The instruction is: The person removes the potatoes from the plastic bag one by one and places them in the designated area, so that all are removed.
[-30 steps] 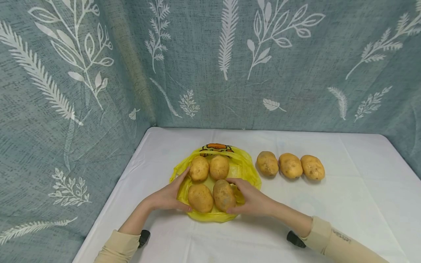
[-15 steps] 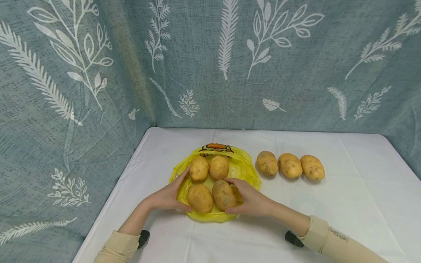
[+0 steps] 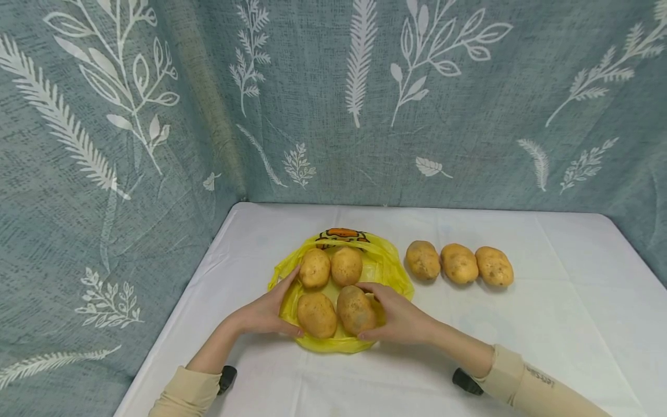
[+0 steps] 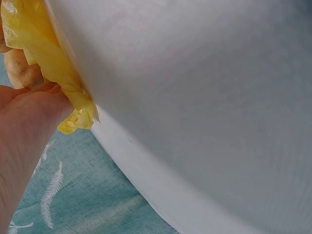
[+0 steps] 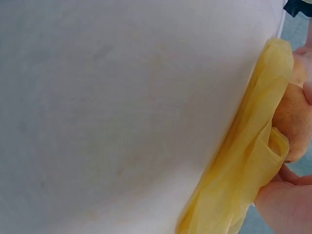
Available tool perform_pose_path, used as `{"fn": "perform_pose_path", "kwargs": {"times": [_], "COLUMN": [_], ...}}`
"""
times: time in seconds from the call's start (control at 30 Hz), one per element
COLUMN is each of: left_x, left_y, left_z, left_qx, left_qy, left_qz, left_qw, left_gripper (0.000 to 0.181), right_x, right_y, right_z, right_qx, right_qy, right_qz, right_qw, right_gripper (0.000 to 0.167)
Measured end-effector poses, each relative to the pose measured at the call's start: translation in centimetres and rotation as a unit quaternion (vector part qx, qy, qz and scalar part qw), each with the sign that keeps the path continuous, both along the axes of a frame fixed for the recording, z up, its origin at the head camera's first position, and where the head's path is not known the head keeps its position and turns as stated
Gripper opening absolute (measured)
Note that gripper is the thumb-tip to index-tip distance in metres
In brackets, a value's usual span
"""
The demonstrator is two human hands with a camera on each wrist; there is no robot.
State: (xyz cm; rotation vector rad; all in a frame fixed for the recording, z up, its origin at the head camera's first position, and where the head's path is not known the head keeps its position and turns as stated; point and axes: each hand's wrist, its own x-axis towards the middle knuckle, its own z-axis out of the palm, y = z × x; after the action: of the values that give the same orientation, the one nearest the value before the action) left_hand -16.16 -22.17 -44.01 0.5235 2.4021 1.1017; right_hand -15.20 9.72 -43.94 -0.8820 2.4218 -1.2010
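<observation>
R hand [image 3: 400, 317] curled round 1 potato [image 3: 356, 310], near-R in yellow bag [image 3: 388, 258]. L hand [image 3: 264, 310] spread wide, fingers touching bag's L rim. 3 other potatoes [image 3: 317, 314] in bag, 3 loose potatoes [image 3: 459, 263] just R of it.

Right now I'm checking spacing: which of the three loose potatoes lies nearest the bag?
The leftmost potato in the row, just beside the yellow bag; the middle potato and rightmost potato lie farther off.
</observation>
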Motion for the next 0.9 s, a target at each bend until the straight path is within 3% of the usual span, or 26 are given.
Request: {"fn": "perform_pose_path", "kwargs": {"times": [0.4,0.9], "left_x": [0.0,0.0], "left_y": [0.0,0.1], "left_z": [-0.1,0.0], "left_qx": [0.006,0.004], "left_qy": [0.0,-0.002], "left_qz": [-0.001,0.002], "left_qw": [1.0,1.0], "left_gripper": [0.131,0.13], "right_x": [0.1,0.0], "right_y": [0.5,1.9], "right_z": [0.8,1.9], "right_qx": [-0.019,-0.08], "right_qy": [-0.011,-0.027], "right_qz": [-0.028,-0.042], "right_qw": [0.9994,0.9956], "right_gripper": [0.084,0.084]}}
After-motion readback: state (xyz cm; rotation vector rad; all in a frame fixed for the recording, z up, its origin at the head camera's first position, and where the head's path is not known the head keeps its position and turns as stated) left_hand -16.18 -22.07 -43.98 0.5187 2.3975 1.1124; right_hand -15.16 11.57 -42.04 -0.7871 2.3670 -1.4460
